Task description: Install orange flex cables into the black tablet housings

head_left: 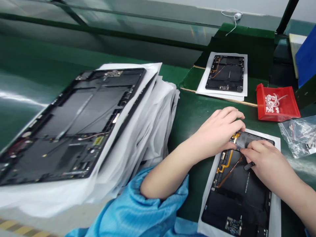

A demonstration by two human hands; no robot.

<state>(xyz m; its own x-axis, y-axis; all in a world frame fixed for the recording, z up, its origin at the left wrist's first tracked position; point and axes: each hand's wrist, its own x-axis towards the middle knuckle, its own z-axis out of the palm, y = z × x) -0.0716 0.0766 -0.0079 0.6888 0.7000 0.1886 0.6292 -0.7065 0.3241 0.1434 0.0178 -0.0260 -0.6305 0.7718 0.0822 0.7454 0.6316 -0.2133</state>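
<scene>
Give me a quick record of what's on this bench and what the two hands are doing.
Left hand: fingertips on a grey part at the top of the open tablet
Right hand: at the same part, seems to hold a thin dark tool
Left of the hands: stack of tablets between white sheets
Far side: another tablet, red bin, clear bag
Surface: green bench

Three tablets point(242, 194), one bin point(276, 113) — perhaps one bag point(300, 135).
</scene>
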